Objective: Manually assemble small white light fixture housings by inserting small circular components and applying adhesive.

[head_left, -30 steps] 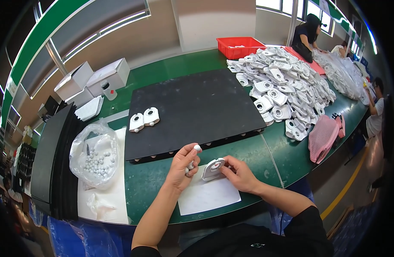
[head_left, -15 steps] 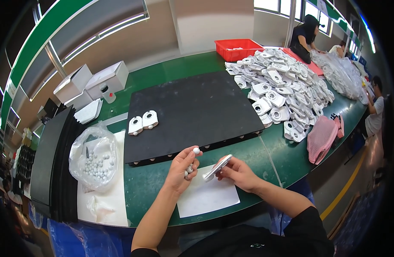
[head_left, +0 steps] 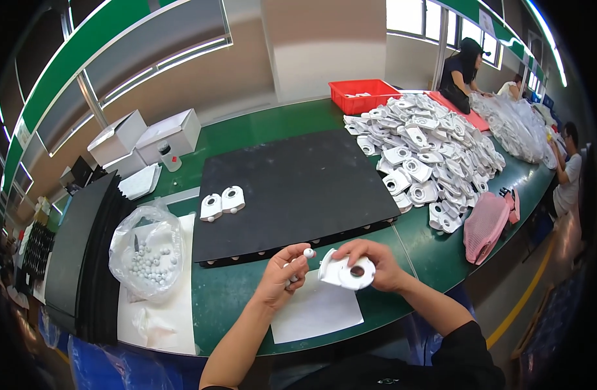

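My right hand (head_left: 376, 263) grips a flat white plastic part (head_left: 346, 271) with a round hole, held over a white paper sheet (head_left: 315, 313) at the table's near edge. My left hand (head_left: 282, 281) pinches a small white ball (head_left: 308, 253) between thumb and fingertip, just left of the part. Two finished white parts (head_left: 222, 203) lie side by side on the black mat (head_left: 298, 188). A clear bag of small white balls (head_left: 146, 257) sits to my left.
A large heap of white parts (head_left: 428, 153) covers the right of the green table (head_left: 435, 250), beside a red bin (head_left: 363, 94) and pink netting (head_left: 485, 224). White boxes (head_left: 149, 136) stand far left; stacked black mats (head_left: 84, 253) at left. Other people work at far right.
My right hand has turned the white part from edge-on to face-up, showing its hole. My left hand has brought the ball up at its fingertips, close to the part.
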The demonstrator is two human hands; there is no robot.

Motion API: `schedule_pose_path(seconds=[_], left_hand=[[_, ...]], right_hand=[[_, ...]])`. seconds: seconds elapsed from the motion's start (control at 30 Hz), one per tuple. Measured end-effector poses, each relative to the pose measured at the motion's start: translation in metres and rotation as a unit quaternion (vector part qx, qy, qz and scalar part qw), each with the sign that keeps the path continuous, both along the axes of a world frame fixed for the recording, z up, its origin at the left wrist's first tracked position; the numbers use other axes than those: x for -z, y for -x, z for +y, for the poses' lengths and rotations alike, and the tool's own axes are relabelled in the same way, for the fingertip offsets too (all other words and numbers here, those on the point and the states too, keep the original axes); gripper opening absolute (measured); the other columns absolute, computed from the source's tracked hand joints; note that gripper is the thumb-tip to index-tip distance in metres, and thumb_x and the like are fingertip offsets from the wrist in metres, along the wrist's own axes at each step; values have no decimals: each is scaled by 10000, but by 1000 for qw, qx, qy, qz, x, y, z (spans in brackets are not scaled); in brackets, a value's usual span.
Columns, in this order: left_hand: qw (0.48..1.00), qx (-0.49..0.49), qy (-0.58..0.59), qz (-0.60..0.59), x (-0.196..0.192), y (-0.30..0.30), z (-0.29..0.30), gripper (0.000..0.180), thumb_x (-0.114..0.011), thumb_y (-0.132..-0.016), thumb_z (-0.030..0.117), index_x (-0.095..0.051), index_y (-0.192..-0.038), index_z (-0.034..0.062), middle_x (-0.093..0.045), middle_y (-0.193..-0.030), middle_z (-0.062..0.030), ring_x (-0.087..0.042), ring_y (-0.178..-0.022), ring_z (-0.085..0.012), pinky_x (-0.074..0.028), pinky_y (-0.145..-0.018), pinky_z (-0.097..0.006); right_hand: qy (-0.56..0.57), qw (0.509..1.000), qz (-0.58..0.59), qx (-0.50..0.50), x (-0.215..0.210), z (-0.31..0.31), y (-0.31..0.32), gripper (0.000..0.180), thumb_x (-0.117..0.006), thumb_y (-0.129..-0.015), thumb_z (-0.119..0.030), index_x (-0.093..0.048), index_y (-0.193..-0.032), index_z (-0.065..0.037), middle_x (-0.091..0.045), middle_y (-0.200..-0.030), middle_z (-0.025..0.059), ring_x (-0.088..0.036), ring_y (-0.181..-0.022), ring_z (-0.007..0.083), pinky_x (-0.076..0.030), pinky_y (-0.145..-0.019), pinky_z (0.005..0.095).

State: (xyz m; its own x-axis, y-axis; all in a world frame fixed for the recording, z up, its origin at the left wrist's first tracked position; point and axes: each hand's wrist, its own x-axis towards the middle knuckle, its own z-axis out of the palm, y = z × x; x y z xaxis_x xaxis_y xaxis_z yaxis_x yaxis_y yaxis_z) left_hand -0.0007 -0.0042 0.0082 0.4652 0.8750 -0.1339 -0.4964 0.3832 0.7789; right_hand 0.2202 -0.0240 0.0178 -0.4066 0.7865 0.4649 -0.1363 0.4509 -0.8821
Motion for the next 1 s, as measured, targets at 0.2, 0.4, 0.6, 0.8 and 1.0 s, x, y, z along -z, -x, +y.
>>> schedule_pose_path(seconds=[0.2,0.4,0.6,0.8,1.0], left_hand=[[1000,-3,15,-10,-2,-2,1,285,-600,-826,123,-547,-1093,36,-571,-889,-6,-408,-579,-34,-265,-411,-155],[1000,-6,4,15,-4,-4,-1,272,-594,-836,144,-552,-1084,43,-555,-822,6,-417,-584,-32,-271,-414,-156],[995,-17,-34,94,-4,-7,-4,258,-615,-817,139,-564,-1053,51,-503,-692,21,-412,-554,-35,-272,-419,-155],[993,-9,-42,106,-5,-8,-5,258,-627,-802,118,-570,-1043,47,-499,-689,19,-412,-550,-34,-282,-424,-160],[992,-18,-41,115,-3,-9,-4,236,-642,-782,94,-591,-1007,45,-511,-700,20,-427,-557,-32,-303,-435,-155]], right_hand=[[-391,888,-229,81,-19,4,-4,222,-682,-623,-13,-586,-811,-79,-611,-1036,75,-575,-912,270,-500,-759,336],[-306,935,-154,90,-8,10,-2,186,-691,-656,-22,-587,-803,-65,-601,-1028,97,-566,-928,257,-470,-805,333],[153,974,162,30,17,11,14,107,-465,-893,-37,-448,-993,-72,-564,-993,123,-545,-897,177,-436,-780,303],[314,929,195,-9,22,10,13,126,-483,-897,-97,-455,-1020,-99,-582,-987,73,-562,-895,174,-444,-739,290],[322,927,193,-20,25,11,10,140,-483,-897,-92,-457,-1034,-99,-580,-1000,77,-566,-899,182,-453,-732,291]])
